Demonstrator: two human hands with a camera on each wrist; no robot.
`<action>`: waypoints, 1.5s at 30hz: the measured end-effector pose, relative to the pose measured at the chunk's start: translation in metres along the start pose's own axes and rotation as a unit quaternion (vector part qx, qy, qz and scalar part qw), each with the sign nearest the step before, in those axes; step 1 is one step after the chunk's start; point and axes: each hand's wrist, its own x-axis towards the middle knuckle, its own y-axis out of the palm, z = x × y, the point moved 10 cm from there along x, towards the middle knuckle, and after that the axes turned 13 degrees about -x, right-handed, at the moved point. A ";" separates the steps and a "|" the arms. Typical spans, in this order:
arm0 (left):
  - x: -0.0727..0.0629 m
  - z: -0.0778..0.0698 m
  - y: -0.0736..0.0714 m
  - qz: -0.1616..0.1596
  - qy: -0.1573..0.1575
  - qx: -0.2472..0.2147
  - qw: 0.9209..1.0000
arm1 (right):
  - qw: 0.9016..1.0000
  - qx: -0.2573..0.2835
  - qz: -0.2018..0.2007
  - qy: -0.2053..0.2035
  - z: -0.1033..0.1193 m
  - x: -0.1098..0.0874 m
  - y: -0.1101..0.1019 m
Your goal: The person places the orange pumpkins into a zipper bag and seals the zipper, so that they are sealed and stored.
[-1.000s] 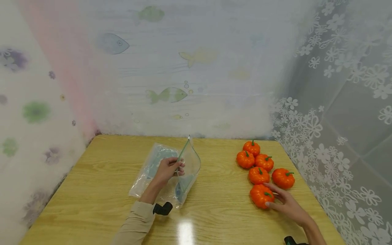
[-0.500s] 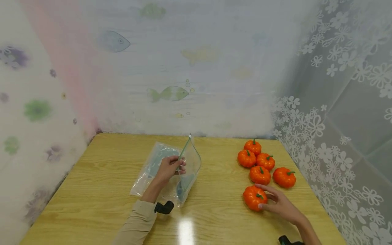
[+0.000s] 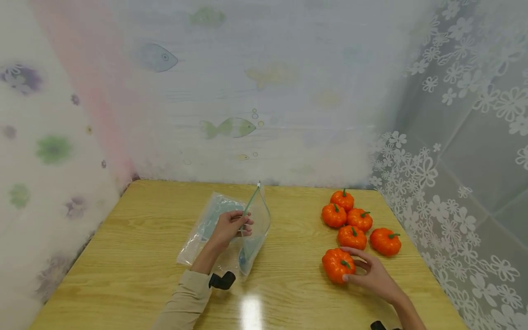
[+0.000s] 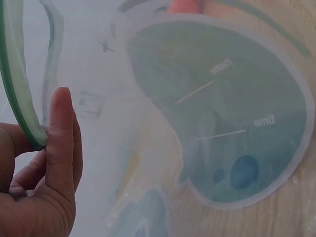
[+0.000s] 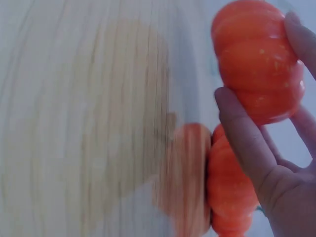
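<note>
My left hand [image 3: 228, 230] pinches the green-edged rim of a clear zip bag [image 3: 258, 224], whose mouth gapes open. In the left wrist view, the thumb and fingers [image 4: 61, 143] grip that rim, and a teal printed patch with the words "name" and "time" shows on the plastic. My right hand [image 3: 373, 277] holds a small orange toy pumpkin [image 3: 336, 266] with a green stem, thumb on one side and fingers on the other. In the right wrist view the held pumpkin [image 5: 256, 61] is raised off the wooden table.
Several more orange pumpkins [image 3: 352, 237] stand grouped at the right of the table [image 3: 136, 275]. Under my left hand lies another flat clear plastic bag [image 3: 206, 224] with a teal print. A patterned curtain [image 3: 288, 137] borders the back edge.
My right hand has moved the pumpkin leftward, away from the group, and raised it slightly. My left hand keeps its hold on the bag rim, nearly still.
</note>
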 end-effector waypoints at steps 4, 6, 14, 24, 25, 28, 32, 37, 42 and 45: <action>0.001 0.001 0.001 0.001 -0.004 0.001 1.000 | 0.999 0.022 -0.029 -0.014 0.009 0.005 0.003; 0.001 0.001 0.001 0.002 -0.005 0.000 1.000 | 0.999 0.038 -0.035 -0.012 0.012 0.008 0.005; 0.004 0.001 0.003 0.002 -0.009 -0.004 1.000 | 0.993 0.100 -0.042 -0.044 0.023 0.017 0.017; 0.004 0.000 0.002 -0.003 -0.001 -0.003 1.000 | 0.994 0.096 -0.014 -0.047 0.038 0.024 0.042; 0.004 0.001 0.002 -0.002 -0.002 0.001 1.000 | 0.995 0.084 -0.012 -0.052 0.040 0.025 0.047; 0.003 0.004 0.003 0.001 -0.010 0.011 1.000 | 0.996 0.043 -0.003 -0.080 0.050 0.028 0.060; 0.001 0.005 0.003 -0.003 -0.015 0.001 1.000 | 0.996 0.041 0.029 -0.070 0.053 0.030 0.075; 0.000 -0.001 0.006 0.003 -0.005 -0.007 1.000 | 0.993 0.070 0.085 -0.039 0.055 0.032 0.091; -0.001 -0.004 0.006 0.005 -0.005 -0.005 1.000 | 0.992 0.074 0.102 -0.019 0.062 0.036 0.103; -0.001 -0.004 0.004 0.001 -0.009 -0.004 1.000 | 0.993 0.063 0.099 -0.009 0.067 0.039 0.109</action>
